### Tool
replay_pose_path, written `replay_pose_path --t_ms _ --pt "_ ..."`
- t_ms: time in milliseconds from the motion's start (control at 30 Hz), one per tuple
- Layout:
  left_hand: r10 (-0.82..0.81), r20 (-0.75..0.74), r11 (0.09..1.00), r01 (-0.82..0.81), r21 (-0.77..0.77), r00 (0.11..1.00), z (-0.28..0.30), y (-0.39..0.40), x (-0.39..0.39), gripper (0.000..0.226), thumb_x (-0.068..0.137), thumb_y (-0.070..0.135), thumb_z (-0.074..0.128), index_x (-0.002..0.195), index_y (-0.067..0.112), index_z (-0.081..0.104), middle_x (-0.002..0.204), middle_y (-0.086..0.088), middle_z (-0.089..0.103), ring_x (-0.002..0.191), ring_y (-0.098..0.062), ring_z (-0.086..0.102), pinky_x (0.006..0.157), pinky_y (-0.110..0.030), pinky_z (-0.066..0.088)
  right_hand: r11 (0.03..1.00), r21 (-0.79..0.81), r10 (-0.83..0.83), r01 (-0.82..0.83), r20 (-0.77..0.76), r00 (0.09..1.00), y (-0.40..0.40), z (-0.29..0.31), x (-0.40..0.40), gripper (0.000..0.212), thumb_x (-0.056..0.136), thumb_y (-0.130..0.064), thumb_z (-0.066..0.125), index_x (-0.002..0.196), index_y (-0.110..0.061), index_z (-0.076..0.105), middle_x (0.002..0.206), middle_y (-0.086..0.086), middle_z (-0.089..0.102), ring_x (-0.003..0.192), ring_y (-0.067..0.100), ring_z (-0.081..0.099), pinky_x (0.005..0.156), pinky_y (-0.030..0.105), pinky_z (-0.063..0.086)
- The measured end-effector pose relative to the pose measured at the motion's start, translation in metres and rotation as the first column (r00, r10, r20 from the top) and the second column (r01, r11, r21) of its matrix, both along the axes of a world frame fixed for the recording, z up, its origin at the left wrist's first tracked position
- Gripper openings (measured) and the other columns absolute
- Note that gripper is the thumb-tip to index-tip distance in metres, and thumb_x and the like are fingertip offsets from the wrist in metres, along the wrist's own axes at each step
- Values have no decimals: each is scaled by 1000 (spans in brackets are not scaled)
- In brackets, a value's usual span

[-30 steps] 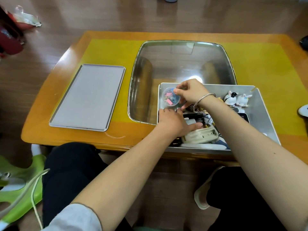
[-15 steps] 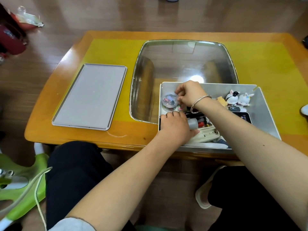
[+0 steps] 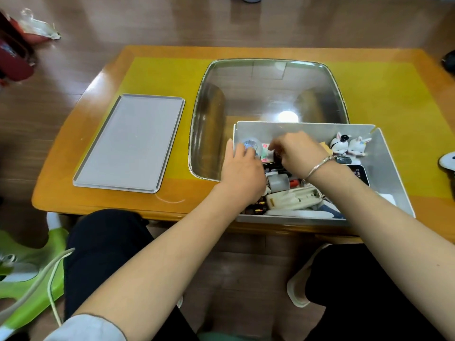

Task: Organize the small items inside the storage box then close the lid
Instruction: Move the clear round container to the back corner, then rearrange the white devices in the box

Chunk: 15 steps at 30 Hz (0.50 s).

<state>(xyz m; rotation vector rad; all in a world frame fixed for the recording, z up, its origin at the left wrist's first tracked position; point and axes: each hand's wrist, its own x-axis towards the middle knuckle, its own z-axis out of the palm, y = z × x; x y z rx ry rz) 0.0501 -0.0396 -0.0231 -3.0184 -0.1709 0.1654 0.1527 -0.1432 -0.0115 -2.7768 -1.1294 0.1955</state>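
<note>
Both your hands are down in the storage box [image 3: 384, 153] at the counter's near edge: left hand [image 3: 242, 173] spread over the clear round container [image 3: 251, 146], right hand [image 3: 299, 153] curled, grip hidden. Lid [image 3: 130, 143] waits left. Careful, a nudge could topple the rabbit figurines [image 3: 349, 145].

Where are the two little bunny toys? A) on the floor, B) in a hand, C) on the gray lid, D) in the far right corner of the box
D: the two bunny toys sit side by side in the far right corner of the storage box, touched by neither hand.
</note>
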Motion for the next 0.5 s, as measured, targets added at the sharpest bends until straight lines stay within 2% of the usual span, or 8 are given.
replay_pose_path --t_ms 100,233,300,367,433,500 --pt "22 -65 1000 -22 -3 998 -5 8 1 49 98 32 33 144 16 35 153 -8 28 143 -31 14 113 -60 -4 994 -99 37 -36 4 999 -7 -7 -17 43 84 -2 45 121 -19 60 116 11 61 105 32 57 75 36 47" --pt "10 -105 1000 -12 -12 994 -10 7 2 55 100 32 30 152 19 18 158 -7 18 142 -28 22 110 -66 -4 983 -167 80 -76 17 997 -9 -15 -24 39 88 -15 41 124 -16 54 119 9 59 109 30 53 83 41 46" --pt "-9 -102 1000 8 -13 995 -12 9 2 55 100 31 30 152 18 17 158 -6 17 140 -27 28 111 -66 -2 977 -199 81 -78 4 997 -9 -18 -24 40 90 -19 41 128 -18 51 124 7 57 115 28 50 88 41 42" --pt "-28 -77 999 27 -17 997 -14 10 2 55 100 32 30 152 18 18 158 -6 19 141 -26 26 111 -64 -2 975 -204 85 -88 -23 996 -11 -19 -23 40 89 -17 42 128 -18 52 126 7 55 117 28 49 92 41 41" --pt "-34 -62 999 33 -15 998 -16 11 1 55 100 33 31 152 18 19 158 -6 19 143 -26 20 111 -63 -1 987 -139 69 -78 -65 995 -14 -18 -22 41 87 -12 44 126 -15 55 124 9 57 115 29 50 94 42 44" --pt "-37 -64 999 36 -9 997 -18 10 1 57 99 32 33 152 17 18 157 -8 19 143 -27 20 111 -64 2 999 42 2 0 -40 999 -20 -16 -19 35 87 -9 48 119 -13 62 117 11 61 110 30 54 91 42 46"
